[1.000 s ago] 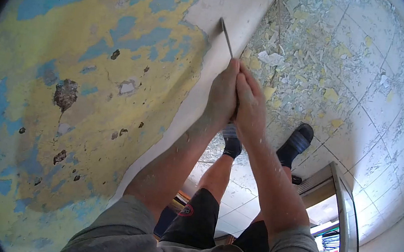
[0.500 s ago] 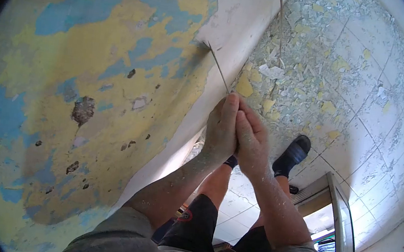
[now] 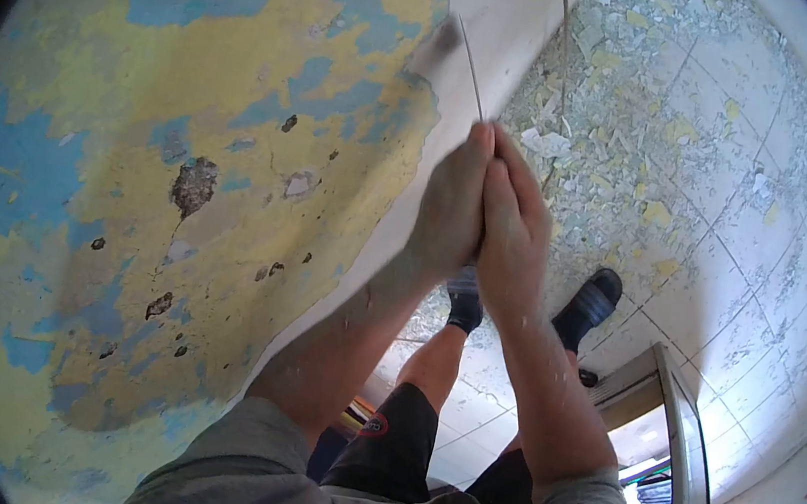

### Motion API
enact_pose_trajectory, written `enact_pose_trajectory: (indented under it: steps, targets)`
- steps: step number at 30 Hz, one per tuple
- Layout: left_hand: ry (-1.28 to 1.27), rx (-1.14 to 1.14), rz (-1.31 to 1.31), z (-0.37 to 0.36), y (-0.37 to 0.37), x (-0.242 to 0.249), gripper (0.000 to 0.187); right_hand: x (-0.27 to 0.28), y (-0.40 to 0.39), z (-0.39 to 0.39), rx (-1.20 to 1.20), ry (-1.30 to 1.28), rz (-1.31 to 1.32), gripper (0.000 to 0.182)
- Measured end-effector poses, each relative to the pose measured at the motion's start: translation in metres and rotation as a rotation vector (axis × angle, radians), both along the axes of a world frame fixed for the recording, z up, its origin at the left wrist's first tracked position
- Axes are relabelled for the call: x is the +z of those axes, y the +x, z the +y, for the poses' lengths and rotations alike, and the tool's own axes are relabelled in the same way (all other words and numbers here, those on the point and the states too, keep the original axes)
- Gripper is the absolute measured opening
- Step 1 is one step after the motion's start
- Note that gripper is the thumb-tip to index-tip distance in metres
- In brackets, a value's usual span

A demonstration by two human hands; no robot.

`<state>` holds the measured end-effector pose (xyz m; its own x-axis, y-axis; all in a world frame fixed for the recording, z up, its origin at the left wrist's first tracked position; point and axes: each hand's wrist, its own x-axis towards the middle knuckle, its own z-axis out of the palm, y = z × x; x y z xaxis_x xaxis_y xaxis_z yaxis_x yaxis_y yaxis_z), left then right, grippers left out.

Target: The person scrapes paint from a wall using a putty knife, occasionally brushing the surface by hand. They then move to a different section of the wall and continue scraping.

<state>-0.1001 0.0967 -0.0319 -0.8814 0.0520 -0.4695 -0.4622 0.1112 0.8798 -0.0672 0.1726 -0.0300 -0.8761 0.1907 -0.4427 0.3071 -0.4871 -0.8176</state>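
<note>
Yellow-and-blue paint covers most of the wall (image 3: 181, 174); I judge stripping partly done. My left hand (image 3: 449, 212) and right hand (image 3: 512, 230) clamp together around the scraper (image 3: 470, 54), blade at the bare white strip (image 3: 512, 24).

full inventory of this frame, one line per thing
scraper: 1, grey metal, blurred, held in both hands, blade end at the wall
wall: 1, yellow and blue patches over white, left
paint chips: many, white and yellow, strewn on the floor
floor tiles: many, pale, right
metal frame: 1, silver, lower right
sandals: 2, black, on the feet
shorts: 1, black
left hand: 1, clasped on the scraper
right hand: 1, clasped beside it
</note>
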Motion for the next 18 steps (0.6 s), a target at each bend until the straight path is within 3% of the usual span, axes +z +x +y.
enact_pose_trajectory:
  steps: [2,3,4,6,8,11,14,16,18]
  targets:
    - [-0.003,-0.014,-0.044,-0.009,0.045,0.014,0.046,0.022,0.042,0.007,0.114,0.143,-0.026,0.045]
    - [0.18,0.107,-0.115,-0.004,0.066,0.031,0.049,0.038,0.056,0.011,0.171,0.118,-0.019,0.045]
    - [0.285,0.078,-0.149,-0.017,0.083,0.031,0.055,0.045,0.068,0.01,0.189,0.174,0.047,0.044]
    - [0.39,0.605,-0.002,0.028,0.05,0.051,0.052,0.044,0.049,0.004,0.233,0.174,0.089,0.044]
    - [0.175,0.158,-0.091,-0.016,0.006,0.018,0.05,0.024,-0.002,-0.006,0.159,0.106,0.008,0.044]
    - [0.144,0.037,-0.121,0.0,-0.033,0.005,0.051,0.016,-0.024,0.0,0.029,0.049,0.009,0.045]
    - [-0.047,-0.121,-0.021,-0.007,0.022,0.03,0.056,0.034,0.024,0.01,0.097,0.087,0.007,0.045]
    - [-0.087,-0.046,0.075,-0.005,0.057,0.053,0.052,0.051,0.06,0.01,0.2,0.129,0.058,0.044]
    - [-0.124,0.034,0.165,-0.008,0.048,0.052,0.052,0.053,0.048,-0.001,0.225,0.014,0.03,0.045]
